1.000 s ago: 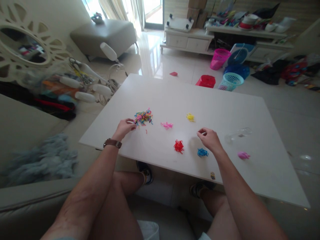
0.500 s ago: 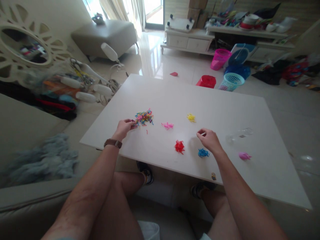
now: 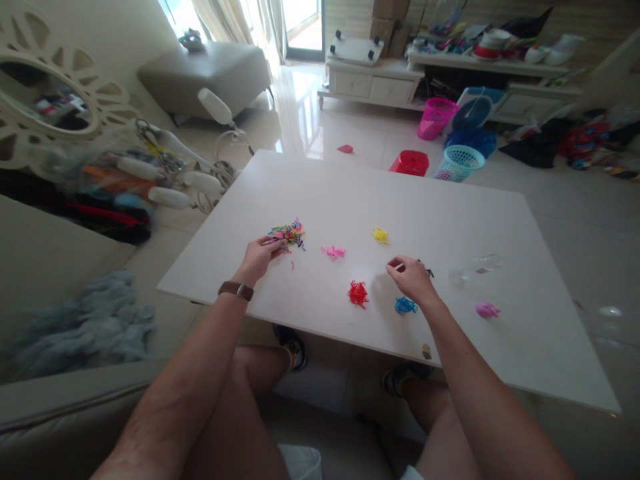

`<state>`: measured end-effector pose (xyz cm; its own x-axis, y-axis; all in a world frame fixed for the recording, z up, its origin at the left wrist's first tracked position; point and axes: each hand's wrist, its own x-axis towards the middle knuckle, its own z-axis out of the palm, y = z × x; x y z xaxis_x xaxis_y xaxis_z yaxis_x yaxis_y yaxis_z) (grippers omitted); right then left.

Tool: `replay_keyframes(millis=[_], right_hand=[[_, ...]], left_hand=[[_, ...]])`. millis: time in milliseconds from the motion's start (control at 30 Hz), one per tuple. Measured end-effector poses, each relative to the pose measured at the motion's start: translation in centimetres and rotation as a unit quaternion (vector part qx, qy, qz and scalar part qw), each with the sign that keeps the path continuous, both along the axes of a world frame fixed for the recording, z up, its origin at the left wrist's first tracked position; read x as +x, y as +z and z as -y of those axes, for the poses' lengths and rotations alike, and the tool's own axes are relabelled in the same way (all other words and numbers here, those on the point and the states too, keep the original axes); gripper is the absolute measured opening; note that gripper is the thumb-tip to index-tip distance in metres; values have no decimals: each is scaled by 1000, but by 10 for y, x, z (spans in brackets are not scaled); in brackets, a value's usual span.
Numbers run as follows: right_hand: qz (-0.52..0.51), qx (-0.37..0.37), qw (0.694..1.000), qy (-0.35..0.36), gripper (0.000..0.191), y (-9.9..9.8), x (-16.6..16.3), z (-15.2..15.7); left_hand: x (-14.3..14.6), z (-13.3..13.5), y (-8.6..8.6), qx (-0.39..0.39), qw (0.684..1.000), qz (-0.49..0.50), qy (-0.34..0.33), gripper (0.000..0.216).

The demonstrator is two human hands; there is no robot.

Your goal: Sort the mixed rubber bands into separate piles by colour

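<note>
My left hand (image 3: 261, 259) is at the near edge of a mixed heap of small, many-coloured rubber bands (image 3: 295, 235). Its fingers are pinched together over the bands, and what lies between them is too small to make out. Above the table, between the yellow bands (image 3: 381, 235) and the blue bands (image 3: 405, 305), hovers my right hand (image 3: 411, 277). Its thumb and fingertips are closed in a pinch whose contents I cannot make out. Something black (image 3: 427, 269) shows partly behind this hand. Pink bands (image 3: 333, 252) and red bands (image 3: 358, 293) lie in separate piles between the hands.
On the white table (image 3: 325, 193), a clear plastic bottle (image 3: 475, 270) lies at the right, with a pink-purple bundle (image 3: 487, 309) nearer me. A small sticker-like figure (image 3: 427, 351) is at the front edge. Beyond the table stand a red bin (image 3: 411, 163) and a light-blue basket (image 3: 460, 163).
My left hand has moved right and slightly forward, further over the mixed heap. The right hand has shifted slightly left, and the black thing behind it now shows.
</note>
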<state>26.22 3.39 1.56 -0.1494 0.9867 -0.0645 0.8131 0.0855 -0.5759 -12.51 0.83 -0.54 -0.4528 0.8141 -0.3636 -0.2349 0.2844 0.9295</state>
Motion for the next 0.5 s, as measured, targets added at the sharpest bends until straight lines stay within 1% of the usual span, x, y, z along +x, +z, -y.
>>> replay_keyframes(millis=[133,233,300,400,500], right_hand=[[-60,19,997,47,16,3,-17,3],[-112,31,991,72,20,6,-31,7],[-154,47,983,84,23,8,-39,11],[-208,84,970,93,26,11,-48,14],[-233,108,962,88,25,13,-51,16]], left_hand=[[52,-4,10,6,992,91,-87,17],[93,-4,19,19,977,152,-146,13],[116,-3,24,33,966,179,-185,16],[141,-3,29,49,952,207,-222,22],[158,-4,32,57,945,218,-235,22]])
